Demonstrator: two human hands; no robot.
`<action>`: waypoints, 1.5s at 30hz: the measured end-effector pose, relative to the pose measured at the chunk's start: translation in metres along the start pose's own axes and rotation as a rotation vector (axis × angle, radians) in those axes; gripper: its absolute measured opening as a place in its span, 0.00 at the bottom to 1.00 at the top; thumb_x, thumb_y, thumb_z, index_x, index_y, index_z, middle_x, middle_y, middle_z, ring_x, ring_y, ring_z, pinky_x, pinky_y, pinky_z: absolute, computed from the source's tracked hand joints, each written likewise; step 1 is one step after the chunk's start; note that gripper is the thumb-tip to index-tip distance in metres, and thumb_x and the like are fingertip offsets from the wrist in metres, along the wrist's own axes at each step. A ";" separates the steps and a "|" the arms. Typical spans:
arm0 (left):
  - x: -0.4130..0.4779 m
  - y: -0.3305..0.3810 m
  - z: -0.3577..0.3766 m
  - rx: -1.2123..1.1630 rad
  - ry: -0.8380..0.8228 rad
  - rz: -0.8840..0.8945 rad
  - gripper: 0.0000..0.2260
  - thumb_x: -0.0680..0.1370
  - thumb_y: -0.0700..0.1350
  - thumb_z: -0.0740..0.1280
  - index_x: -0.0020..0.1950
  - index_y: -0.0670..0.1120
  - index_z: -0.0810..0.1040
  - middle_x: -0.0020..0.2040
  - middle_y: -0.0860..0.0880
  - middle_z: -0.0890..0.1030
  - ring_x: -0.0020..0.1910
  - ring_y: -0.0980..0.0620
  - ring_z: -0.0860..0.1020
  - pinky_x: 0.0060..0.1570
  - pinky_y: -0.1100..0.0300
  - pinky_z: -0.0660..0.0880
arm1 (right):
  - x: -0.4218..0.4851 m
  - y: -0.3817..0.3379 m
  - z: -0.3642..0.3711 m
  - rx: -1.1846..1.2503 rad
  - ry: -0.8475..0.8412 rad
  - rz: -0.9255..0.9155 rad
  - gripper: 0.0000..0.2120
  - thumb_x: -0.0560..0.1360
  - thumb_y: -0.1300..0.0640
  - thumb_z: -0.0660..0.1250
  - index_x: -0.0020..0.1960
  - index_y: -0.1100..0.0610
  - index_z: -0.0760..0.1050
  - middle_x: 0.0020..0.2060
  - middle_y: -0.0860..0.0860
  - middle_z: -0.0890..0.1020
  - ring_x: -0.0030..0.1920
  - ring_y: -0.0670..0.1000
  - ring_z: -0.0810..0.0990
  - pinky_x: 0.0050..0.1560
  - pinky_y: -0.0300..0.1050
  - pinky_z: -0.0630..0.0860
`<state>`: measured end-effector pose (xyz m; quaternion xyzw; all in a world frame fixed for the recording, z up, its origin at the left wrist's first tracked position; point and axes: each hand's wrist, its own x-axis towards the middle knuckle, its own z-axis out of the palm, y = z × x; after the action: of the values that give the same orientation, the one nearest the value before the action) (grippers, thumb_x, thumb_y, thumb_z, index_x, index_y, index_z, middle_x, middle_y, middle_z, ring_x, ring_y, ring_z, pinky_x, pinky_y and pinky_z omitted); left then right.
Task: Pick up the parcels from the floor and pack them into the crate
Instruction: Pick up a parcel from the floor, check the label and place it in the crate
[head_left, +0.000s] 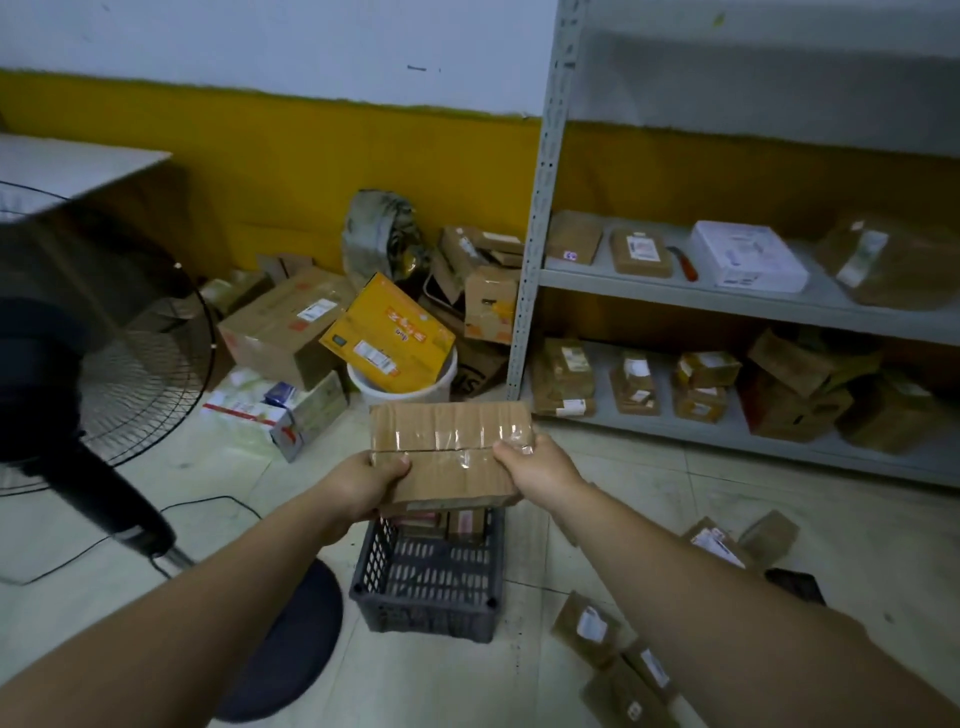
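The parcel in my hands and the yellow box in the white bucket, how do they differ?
Colour: the parcel is plain brown cardboard under clear tape; the yellow box is bright printed yellow. Support: the parcel is held by the left hand and right hand above the crate; the yellow box sits tilted in the white bucket. Both are rectangular cartons.

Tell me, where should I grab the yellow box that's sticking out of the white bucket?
Grip the yellow box by its upper side edges, coming from above. It leans tilted in the white bucket, lower end hidden inside, so only the top part is free.
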<state>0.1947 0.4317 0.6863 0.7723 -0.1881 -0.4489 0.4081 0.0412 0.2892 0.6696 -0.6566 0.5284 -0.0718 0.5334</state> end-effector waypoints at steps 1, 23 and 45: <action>0.010 -0.002 -0.005 0.010 -0.005 -0.004 0.14 0.81 0.49 0.60 0.64 0.45 0.71 0.47 0.49 0.78 0.44 0.53 0.76 0.37 0.61 0.70 | 0.008 -0.002 0.005 0.001 0.000 -0.001 0.29 0.72 0.39 0.65 0.68 0.52 0.67 0.59 0.51 0.78 0.55 0.55 0.79 0.57 0.54 0.78; 0.311 -0.168 0.011 0.172 0.101 -0.114 0.20 0.79 0.46 0.64 0.69 0.42 0.69 0.62 0.43 0.76 0.52 0.47 0.75 0.50 0.56 0.71 | 0.282 0.147 0.165 -0.057 -0.079 0.300 0.30 0.77 0.44 0.61 0.73 0.57 0.61 0.63 0.55 0.74 0.59 0.56 0.76 0.57 0.49 0.75; 0.518 -0.473 0.100 1.111 -0.168 -0.262 0.15 0.77 0.35 0.59 0.64 0.41 0.73 0.62 0.37 0.74 0.58 0.33 0.75 0.56 0.40 0.69 | 0.454 0.410 0.355 -0.469 -0.269 0.339 0.28 0.77 0.53 0.64 0.74 0.61 0.62 0.63 0.57 0.75 0.57 0.55 0.77 0.45 0.43 0.75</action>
<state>0.3468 0.3277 0.0021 0.8495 -0.3301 -0.3893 -0.1339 0.2172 0.2129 -0.0116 -0.6679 0.5570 0.2293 0.4370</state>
